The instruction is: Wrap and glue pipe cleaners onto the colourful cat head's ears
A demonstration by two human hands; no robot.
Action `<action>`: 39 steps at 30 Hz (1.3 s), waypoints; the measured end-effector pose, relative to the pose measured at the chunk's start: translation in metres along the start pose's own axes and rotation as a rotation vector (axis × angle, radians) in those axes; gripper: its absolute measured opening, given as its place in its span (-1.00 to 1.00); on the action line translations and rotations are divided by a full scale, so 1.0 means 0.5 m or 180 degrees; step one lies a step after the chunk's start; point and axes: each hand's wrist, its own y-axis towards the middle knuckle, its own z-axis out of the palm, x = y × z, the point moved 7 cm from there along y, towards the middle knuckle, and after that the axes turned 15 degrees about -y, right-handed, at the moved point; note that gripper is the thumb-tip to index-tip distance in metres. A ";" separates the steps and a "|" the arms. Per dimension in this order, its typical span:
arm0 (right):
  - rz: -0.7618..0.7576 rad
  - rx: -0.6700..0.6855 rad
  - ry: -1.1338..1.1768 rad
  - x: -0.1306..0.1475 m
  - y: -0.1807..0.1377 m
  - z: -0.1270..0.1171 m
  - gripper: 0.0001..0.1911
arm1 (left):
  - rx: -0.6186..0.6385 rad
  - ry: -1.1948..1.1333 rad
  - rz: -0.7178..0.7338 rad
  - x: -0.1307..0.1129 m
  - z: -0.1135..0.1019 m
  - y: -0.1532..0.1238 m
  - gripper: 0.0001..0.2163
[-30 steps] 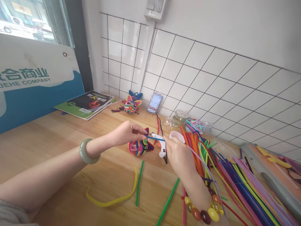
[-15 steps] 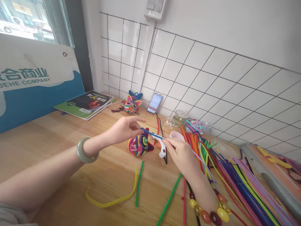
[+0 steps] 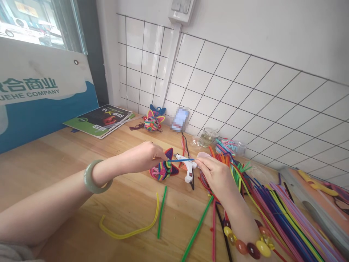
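Note:
My left hand and my right hand hold a thin blue pipe cleaner stretched level between them, each pinching one end. Just below it on the wooden table lie a multicoloured striped cat-face craft and a white glue gun. A green bangle circles my left wrist; a bracelet of coloured beads circles my right. A lilac pipe cleaner also trails from my right hand.
A big heap of coloured pipe cleaners spreads to the right. Loose yellow and green pieces lie near me. A second cat craft, a phone, magazines and small glass jars sit by the wire-grid wall.
My left hand opened half a second ago and has closed again on the blue pipe cleaner's end. My right hand moved right and the strand now lies level instead of slanted.

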 end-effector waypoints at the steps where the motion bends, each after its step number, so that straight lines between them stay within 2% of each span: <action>1: -0.0014 -0.0042 -0.0031 -0.001 0.000 -0.001 -0.69 | -0.0009 -0.0076 -0.0062 0.004 0.000 0.000 -0.80; 7: -0.0136 -0.0143 -0.0137 -0.001 -0.001 -0.002 -0.71 | -0.0281 -0.0226 -0.0261 0.035 -0.004 0.005 -0.82; 10: -0.0108 -0.0170 -0.0122 -0.003 0.000 -0.001 -0.71 | -0.0409 -0.0042 -0.0137 0.031 -0.005 0.005 -0.83; 16: -0.0044 -0.0148 -0.0166 -0.009 0.004 0.014 -0.75 | -0.0253 0.0483 0.0183 0.013 0.006 0.003 -0.74; 22: 0.0077 0.0180 -0.0448 -0.004 0.002 0.040 -0.75 | -0.0513 0.0067 -0.0189 0.029 -0.003 0.002 -0.80; 24: 0.0256 0.0495 0.0030 -0.004 -0.001 0.056 -0.77 | -0.0650 -0.0016 -0.0215 0.029 -0.010 0.001 -0.79; 27: 0.0686 0.1208 0.1435 -0.001 -0.011 0.092 -0.78 | -0.0767 -0.0153 -0.0224 0.029 -0.016 -0.001 -0.78; 29: 0.1055 0.1459 0.2404 0.002 -0.017 0.105 -0.77 | -0.0778 -0.0316 -0.0291 0.033 -0.016 -0.001 -0.78; 31: 0.1342 0.1377 0.3191 0.004 -0.016 0.104 -0.76 | -0.0769 -0.0540 -0.0422 0.038 -0.013 -0.001 -0.79; 34: 0.1591 0.1142 0.3870 0.007 -0.011 0.098 -0.75 | -0.0759 -0.1028 -0.0703 0.047 0.000 -0.002 -0.80; 39: 0.1764 0.0883 0.4005 0.026 -0.010 0.103 -0.71 | -0.0653 -0.2256 -0.0970 0.049 0.047 0.006 -0.82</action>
